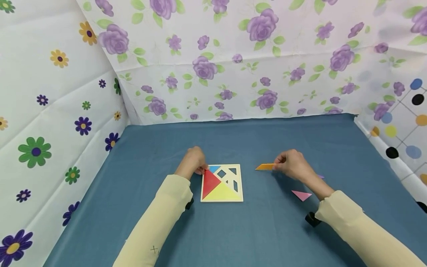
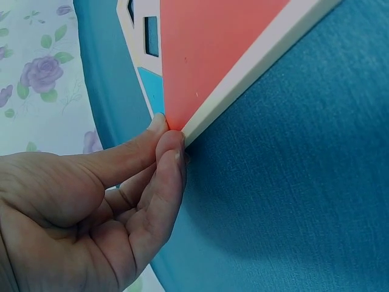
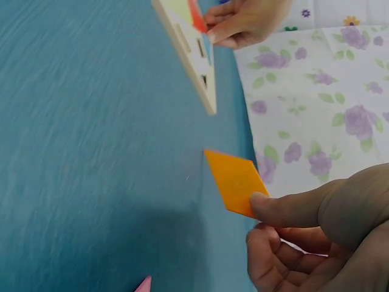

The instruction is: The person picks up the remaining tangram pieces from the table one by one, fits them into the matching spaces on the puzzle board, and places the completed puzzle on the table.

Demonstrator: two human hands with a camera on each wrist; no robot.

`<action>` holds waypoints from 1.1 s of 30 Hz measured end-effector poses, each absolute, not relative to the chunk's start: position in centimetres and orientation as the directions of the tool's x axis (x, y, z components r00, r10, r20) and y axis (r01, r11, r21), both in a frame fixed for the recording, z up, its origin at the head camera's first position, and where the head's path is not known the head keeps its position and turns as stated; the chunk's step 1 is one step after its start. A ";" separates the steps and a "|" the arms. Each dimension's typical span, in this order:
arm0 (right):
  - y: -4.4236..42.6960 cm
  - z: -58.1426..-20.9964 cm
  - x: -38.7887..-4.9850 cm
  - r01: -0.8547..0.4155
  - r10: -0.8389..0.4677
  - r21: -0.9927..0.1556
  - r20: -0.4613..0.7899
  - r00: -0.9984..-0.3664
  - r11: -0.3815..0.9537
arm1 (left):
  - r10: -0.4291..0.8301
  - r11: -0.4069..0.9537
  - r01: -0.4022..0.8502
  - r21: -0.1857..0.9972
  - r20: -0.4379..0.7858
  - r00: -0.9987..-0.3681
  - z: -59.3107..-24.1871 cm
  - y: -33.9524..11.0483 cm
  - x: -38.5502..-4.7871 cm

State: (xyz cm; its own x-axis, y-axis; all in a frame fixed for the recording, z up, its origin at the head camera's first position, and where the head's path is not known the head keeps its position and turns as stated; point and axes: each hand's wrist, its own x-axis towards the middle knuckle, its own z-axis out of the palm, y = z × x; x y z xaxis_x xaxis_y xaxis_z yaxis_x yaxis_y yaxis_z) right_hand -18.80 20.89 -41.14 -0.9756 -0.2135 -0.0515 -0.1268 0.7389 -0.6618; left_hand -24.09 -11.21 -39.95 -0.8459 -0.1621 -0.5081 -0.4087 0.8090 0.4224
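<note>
A square tangram board [image 1: 240, 185] of pale wood lies on the blue cloth. In its frame sit a red triangle [image 1: 210, 183], a yellow triangle [image 1: 223, 193] and a blue piece [image 1: 213, 168]; several cut-out slots show at its right side. My left hand [image 1: 194, 160] pinches the board's far left corner, thumb on top, as the left wrist view shows. Right of the board, an orange parallelogram piece [image 3: 236, 181] is held above the cloth, pinched between the thumb and fingers of my right hand [image 1: 293, 165].
A pink triangle [image 1: 301, 195] lies on the blue cloth [image 1: 267, 230] below my right wrist. Part of a purple piece [image 1: 321, 177] shows behind that forearm. Flower-printed sheets [image 1: 186, 92] stand at the back and left; a dotted one [image 1: 405, 137] is at the right.
</note>
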 end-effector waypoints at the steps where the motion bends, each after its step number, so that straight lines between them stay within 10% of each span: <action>1: 20.7 -41.0 -18.8 -0.134 -0.216 -0.666 -0.042 -0.975 0.734 | -0.159 0.812 -0.404 0.422 -0.506 -0.848 -40.0 -11.2 -24.1; 33: 17.8 -37.2 -18.3 -0.252 -0.271 -0.752 0.101 -0.957 0.609 | -0.172 0.799 -0.420 0.430 -0.506 -0.845 -39.7 -11.2 -23.9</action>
